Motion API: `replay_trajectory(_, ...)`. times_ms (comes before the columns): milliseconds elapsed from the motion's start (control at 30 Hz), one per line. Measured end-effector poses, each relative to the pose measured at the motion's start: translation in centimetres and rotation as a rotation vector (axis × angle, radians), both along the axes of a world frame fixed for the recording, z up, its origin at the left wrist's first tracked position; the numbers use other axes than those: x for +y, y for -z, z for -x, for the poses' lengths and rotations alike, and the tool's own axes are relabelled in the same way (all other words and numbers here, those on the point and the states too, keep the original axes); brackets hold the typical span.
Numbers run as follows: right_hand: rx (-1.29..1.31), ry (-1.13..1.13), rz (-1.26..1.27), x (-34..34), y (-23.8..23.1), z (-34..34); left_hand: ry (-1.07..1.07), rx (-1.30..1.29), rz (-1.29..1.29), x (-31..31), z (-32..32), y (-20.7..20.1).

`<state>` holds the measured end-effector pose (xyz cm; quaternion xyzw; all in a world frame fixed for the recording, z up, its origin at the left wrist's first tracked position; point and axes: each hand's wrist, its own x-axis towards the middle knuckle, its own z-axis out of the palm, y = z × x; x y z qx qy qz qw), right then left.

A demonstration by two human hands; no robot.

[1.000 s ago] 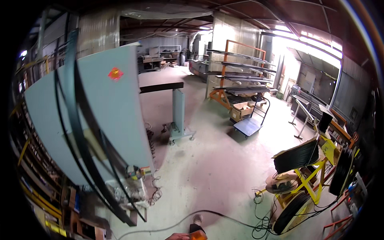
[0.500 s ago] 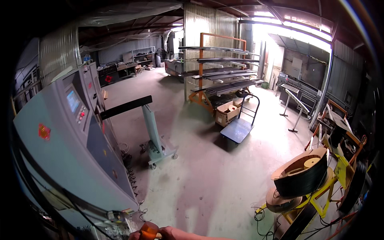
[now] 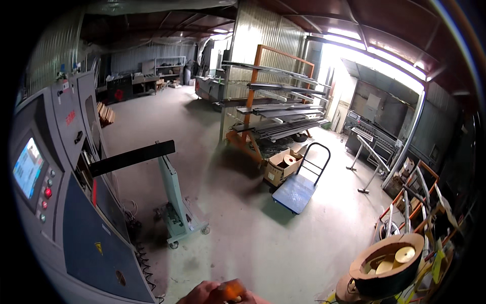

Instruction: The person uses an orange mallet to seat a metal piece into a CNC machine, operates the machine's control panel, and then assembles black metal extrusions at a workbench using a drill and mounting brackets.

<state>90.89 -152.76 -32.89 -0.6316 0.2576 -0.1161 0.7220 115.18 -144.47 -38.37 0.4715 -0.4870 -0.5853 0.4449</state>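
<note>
So the left hand [image 3: 199,294] and right hand [image 3: 253,299] meet at the head view's bottom edge, with an orange object [image 3: 233,289] between them; can't tell whether the fingers are clamped on it. A steady two-handed hold seems smartest. It looks bright amber, too blurred to make out its shape. Farther off, a blue trolley [image 3: 295,194] stands on the floor [image 3: 228,253].
</note>
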Motion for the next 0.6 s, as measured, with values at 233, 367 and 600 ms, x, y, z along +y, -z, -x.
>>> replay_trajectory(233,0.06,0.008,-0.347,-14.2,-2.6,-12.9,0.003,0.401,-0.302,-15.6,-12.6,-7.0)
replay_trajectory(367,-0.066,-0.161,-0.237,-22.6,1.2,-21.3,-0.133,0.419,-0.35,-20.6,-20.5,-4.6)
replay_trajectory(600,0.18,-0.564,-0.083,-42.4,1.3,-38.7,-0.707,0.405,-0.317,-32.9,-33.6,-1.8)
